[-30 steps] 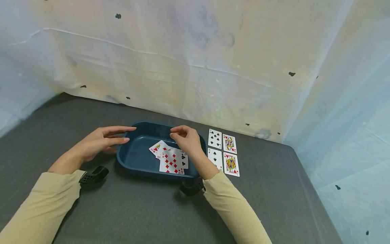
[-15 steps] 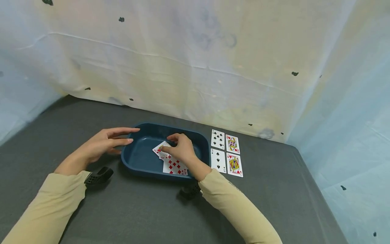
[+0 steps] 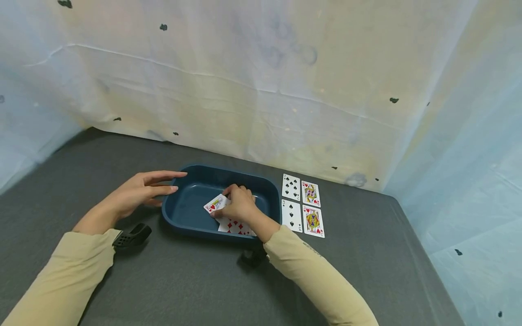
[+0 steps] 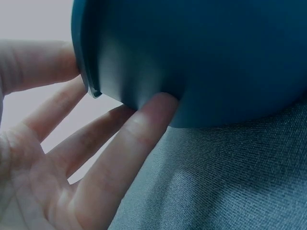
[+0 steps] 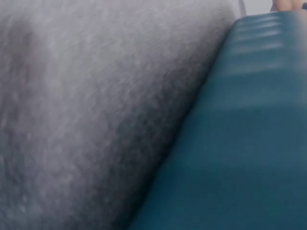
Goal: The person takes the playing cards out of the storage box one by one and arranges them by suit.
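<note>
My left hand (image 3: 134,192) rests against the left end of a dark blue rectangular tray (image 3: 195,231), fingers fairly straight. In the left wrist view a fingertip (image 4: 160,103) presses on the tray's outer wall. Inside the tray, my right hand (image 3: 240,206) reaches down over several overlapping playing cards. Its thumb lies between a heart face card (image 3: 216,203) and a red diamond card (image 3: 234,227). The palm covers much of the pile, so whether the fingers pinch a card is hidden. The right wrist view shows only the tray wall (image 5: 249,143), cloth and a bit of fingers.
Right of the tray lie face-up cards in two rows: a seven of spades (image 3: 291,186) beside a queen of hearts (image 3: 311,194), and a three of spades (image 3: 291,216) beside a jack of hearts (image 3: 313,221). A pale sheet (image 3: 244,90) hangs behind the grey table (image 3: 183,280).
My right hand has come down and left from above the tray's right side onto the cards. The heart card has shifted slightly. My left hand stays at the tray's end.
</note>
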### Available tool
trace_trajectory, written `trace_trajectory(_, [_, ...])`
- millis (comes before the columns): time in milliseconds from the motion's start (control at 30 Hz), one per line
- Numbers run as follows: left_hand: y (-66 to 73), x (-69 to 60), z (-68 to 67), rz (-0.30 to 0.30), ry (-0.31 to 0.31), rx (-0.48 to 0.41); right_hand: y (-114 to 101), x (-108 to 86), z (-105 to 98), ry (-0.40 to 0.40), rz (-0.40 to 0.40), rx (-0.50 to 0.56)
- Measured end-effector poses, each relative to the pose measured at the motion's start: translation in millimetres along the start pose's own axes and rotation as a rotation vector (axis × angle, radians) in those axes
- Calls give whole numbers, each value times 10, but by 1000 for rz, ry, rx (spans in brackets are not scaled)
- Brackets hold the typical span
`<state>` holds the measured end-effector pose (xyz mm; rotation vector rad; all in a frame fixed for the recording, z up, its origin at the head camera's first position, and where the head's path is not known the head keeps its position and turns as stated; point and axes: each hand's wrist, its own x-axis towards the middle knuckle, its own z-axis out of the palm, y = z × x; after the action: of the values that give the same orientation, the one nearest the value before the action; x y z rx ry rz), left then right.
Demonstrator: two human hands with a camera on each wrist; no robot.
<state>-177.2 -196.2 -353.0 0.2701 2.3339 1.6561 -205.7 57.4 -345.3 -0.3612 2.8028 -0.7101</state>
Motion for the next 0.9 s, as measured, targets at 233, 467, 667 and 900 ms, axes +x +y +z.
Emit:
trace_trajectory(233, [-4,3,1,-15,1,7,-16,1,17,23,-70,84])
trace_trajectory(467, [4,11,1,-11,-2,6,-18,-2,-6,41,-149,265])
trace_trajectory(667, [10,21,8,-14,-1,9,-24,-3,-64,125,-145,431])
trace_trajectory(900, [7,24,16,-19,14,15,-20,6,-100,219,-175,615])
